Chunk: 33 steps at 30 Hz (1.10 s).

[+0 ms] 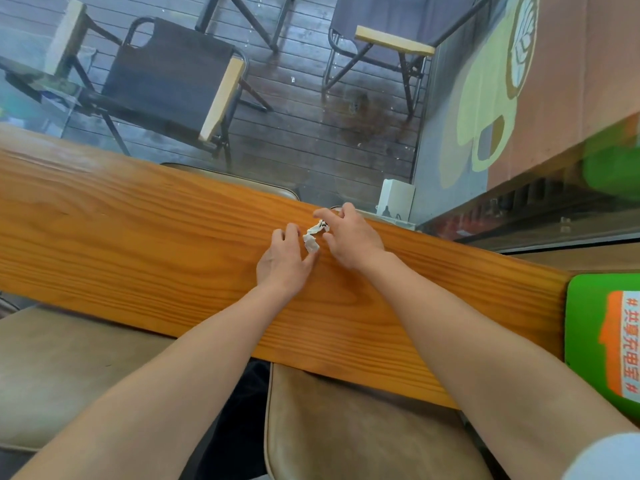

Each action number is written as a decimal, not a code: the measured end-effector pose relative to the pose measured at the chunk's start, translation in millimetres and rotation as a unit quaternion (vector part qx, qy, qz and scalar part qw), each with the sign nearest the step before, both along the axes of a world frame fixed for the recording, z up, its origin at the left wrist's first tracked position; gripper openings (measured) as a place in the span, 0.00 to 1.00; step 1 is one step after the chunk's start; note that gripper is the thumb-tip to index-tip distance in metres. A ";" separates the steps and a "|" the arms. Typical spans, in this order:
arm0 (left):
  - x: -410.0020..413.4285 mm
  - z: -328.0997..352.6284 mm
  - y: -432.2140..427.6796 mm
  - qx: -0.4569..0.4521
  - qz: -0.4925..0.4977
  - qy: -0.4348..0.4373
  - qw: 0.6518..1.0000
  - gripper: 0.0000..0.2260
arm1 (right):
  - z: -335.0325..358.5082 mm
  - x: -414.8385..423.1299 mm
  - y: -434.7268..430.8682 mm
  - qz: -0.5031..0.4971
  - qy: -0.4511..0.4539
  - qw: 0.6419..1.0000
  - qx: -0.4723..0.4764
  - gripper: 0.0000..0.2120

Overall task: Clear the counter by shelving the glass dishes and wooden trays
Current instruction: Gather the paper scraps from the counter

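No glass dish or wooden tray shows in this view. On the long orange-brown wooden counter [138, 237] lies a small crumpled white paper scrap [311, 241] near the far edge. My right hand [349, 239] pinches the scrap's upper end between thumb and forefinger. My left hand [284, 261] rests flat on the wood just left of the scrap, fingers apart, with its thumb touching the lower end. Both forearms reach in from the bottom of the view.
Two brown cushioned stools [363, 427] stand under the counter's near edge. A green and orange box [609, 341] sits at the counter's right end. Behind a glass pane are folding chairs [166, 81] on a dark deck, and a white box [396, 199] beyond the far edge.
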<state>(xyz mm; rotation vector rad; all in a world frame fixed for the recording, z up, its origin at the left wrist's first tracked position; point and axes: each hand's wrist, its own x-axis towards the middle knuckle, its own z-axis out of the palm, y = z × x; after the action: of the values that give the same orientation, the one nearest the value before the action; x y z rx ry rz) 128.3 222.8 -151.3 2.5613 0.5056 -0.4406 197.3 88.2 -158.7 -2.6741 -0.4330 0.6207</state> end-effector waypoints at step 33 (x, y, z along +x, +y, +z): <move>-42.3 145.9 -31.8 0.032 -0.391 0.021 0.920 0.02 | 159.3 -174.6 -65.0 -0.224 -0.009 0.972 -0.075 0.04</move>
<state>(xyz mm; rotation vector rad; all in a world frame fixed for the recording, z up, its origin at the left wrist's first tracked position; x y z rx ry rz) 86.0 190.9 -5.5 2.7322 -0.5409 -0.7509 22.7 23.3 0.6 -2.7826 0.2244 0.5047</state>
